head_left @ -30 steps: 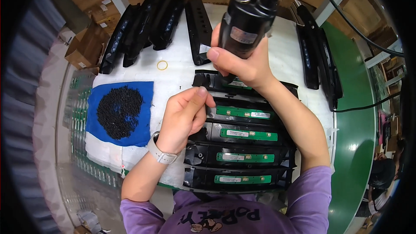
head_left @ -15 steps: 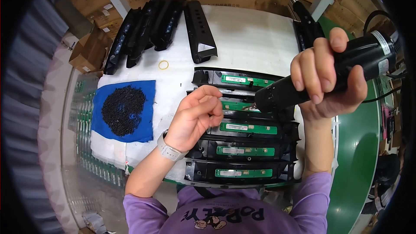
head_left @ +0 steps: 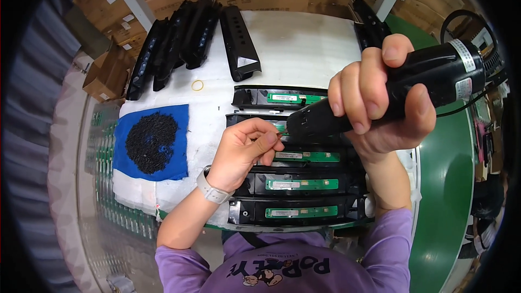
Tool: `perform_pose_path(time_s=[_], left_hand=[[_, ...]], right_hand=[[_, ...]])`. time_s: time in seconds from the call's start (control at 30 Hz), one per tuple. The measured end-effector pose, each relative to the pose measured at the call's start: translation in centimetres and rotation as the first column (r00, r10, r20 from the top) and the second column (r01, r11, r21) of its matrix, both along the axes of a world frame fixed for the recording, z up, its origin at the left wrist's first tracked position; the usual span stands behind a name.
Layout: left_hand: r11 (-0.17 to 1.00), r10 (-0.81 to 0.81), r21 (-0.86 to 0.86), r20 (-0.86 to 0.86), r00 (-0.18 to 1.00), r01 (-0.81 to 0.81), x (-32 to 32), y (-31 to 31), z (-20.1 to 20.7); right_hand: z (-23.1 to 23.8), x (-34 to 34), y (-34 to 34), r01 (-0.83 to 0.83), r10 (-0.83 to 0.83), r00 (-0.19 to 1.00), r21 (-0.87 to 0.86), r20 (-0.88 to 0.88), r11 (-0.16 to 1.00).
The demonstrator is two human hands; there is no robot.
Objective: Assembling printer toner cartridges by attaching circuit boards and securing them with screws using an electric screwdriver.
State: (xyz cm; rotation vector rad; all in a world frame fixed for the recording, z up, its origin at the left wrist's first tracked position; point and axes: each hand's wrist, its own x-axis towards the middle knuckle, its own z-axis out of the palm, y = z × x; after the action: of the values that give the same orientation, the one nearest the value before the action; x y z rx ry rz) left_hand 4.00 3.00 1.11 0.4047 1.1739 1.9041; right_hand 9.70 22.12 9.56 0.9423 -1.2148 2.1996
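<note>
My right hand point(head_left: 380, 97) is wrapped round a black electric screwdriver point(head_left: 320, 121), held tilted so its bit points left and down. At the bit's tip, my left hand point(head_left: 241, 149) has thumb and forefinger pinched together; whatever they hold is too small to make out. Both hands are over a column of several black plastic housings point(head_left: 355, 182) lying crosswise on the table. Each visible housing carries a narrow green circuit board point(head_left: 304, 184) with a white label. The second board from the top is mostly hidden by my hands and the screwdriver.
On the left, a heap of small black screws point(head_left: 149, 141) lies on a blue cloth point(head_left: 182, 165). More black housings point(head_left: 239, 43) stand at the back left and back right. A yellow ring point(head_left: 198, 85) rests on the white table cover point(head_left: 293, 49). Cardboard boxes point(head_left: 260, 0) line the back.
The screwdriver has moved left in my right hand, bringing its bit to my left fingertips. My left thumb and forefinger have closed at the tip. The whole view has shifted slightly.
</note>
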Motion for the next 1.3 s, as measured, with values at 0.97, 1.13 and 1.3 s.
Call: perform_pose_path(time_s=[0.97,1.13,1.3], left_hand=[[0.992,0.114,-0.051,-0.064,0.991,-0.117,-0.8,0.1,0.5],[0.997,0.073,-0.026,0.029,0.997,-0.073,-0.5,0.4,0.7],[0.995,0.086,-0.054,-0.008,0.996,-0.087,-0.4,0.5,0.4]], right_hand=[[-3.6,-1.9,8.0,0.478,-0.570,0.778,0.341,0.264,0.810],[-3.8,-2.2,7.8,0.481,-0.583,0.758,0.354,0.291,0.802],[-3.8,-2.5,7.5,0.462,-0.592,0.746,0.402,0.306,0.790]])
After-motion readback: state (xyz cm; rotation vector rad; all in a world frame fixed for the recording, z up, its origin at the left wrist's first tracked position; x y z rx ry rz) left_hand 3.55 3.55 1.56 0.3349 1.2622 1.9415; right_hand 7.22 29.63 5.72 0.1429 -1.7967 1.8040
